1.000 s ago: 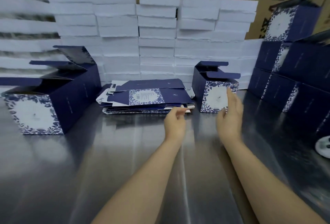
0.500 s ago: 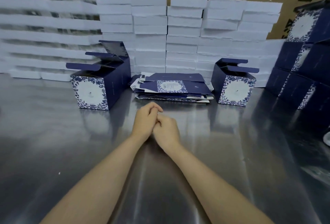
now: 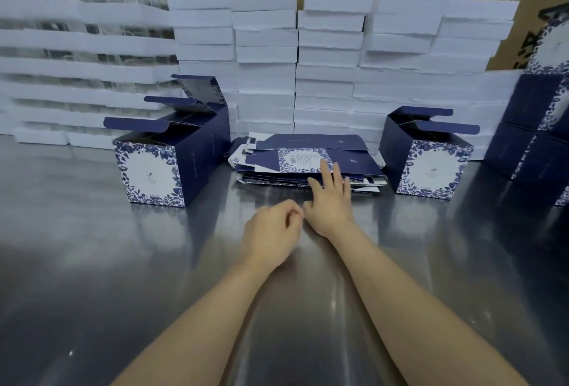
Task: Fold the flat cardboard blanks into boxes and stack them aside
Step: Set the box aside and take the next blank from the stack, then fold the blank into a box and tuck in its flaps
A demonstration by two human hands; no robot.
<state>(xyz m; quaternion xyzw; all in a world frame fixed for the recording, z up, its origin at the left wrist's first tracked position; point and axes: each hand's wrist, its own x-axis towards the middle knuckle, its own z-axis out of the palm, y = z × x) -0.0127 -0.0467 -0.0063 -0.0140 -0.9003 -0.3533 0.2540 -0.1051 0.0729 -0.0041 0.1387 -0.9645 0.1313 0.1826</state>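
Two grips over the shiny steel tabletop point(image 3: 123, 262): left hand point(image 3: 271, 228) curled empty, right hand point(image 3: 331, 201) wide (at flat navy cardboard blanks point(image 3: 292, 158)); white foam slabs point(image 3: 264, 47) behind.

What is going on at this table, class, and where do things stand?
A person works at a shiny steel table. The right hand, fingers straight, reaches to the pile of flat navy-and-floral cardboard blanks; whether it touches is unclear. The left hand is curled, holding nothing. Folded navy boxes with open top flaps stand either side of the pile.
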